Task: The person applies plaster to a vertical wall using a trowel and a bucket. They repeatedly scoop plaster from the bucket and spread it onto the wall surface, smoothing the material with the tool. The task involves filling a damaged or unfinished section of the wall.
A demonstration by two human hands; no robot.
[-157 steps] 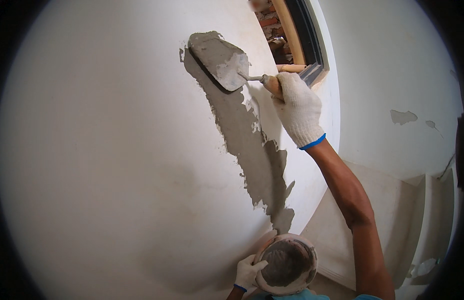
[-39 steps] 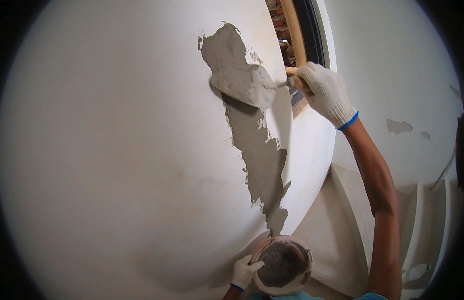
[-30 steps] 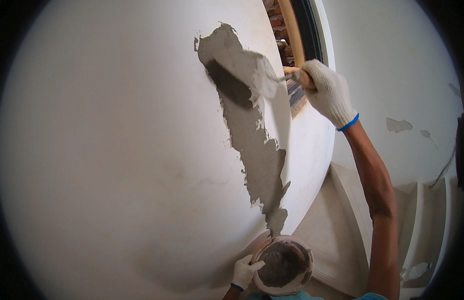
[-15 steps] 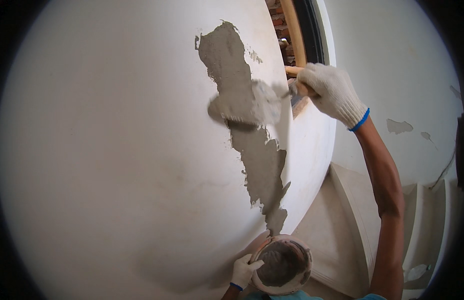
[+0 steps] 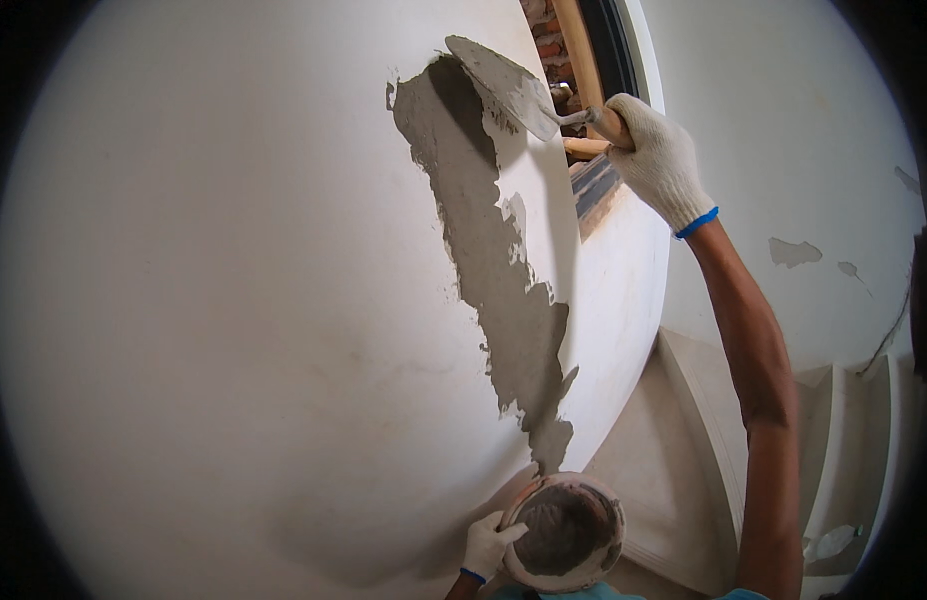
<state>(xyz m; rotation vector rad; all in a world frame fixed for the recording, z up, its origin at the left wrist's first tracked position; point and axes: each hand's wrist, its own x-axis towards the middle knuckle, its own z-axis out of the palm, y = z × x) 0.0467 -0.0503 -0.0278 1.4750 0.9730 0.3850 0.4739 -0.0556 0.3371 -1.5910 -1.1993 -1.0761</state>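
My right hand (image 5: 656, 160), in a white knit glove with a blue cuff, is closed round the wooden handle of a trowel (image 5: 504, 85). The trowel's grey-smeared blade is tilted at the top of a long strip of grey plaster (image 5: 514, 325) on the white wall (image 5: 234, 280). Whether the blade touches the wall, I cannot tell. Low in view, my gloved left hand (image 5: 489, 545) grips the rim of a round bowl (image 5: 612, 575), its thumb over the edge. Grey plaster (image 5: 559, 535) coats the inside of the bowl.
A window opening with a wooden frame (image 5: 581, 50) lies beyond the wall's right edge, with bricks (image 5: 550, 45) behind it. Pale stairs (image 5: 699, 450) run down at the lower right. The right-hand wall (image 5: 774, 150) has peeled patches and a crack.
My right hand has moved the trowel upward from the middle of the plaster strip to its top, and the blade now stands more edge-on. The left hand and bowl stay nearly still.
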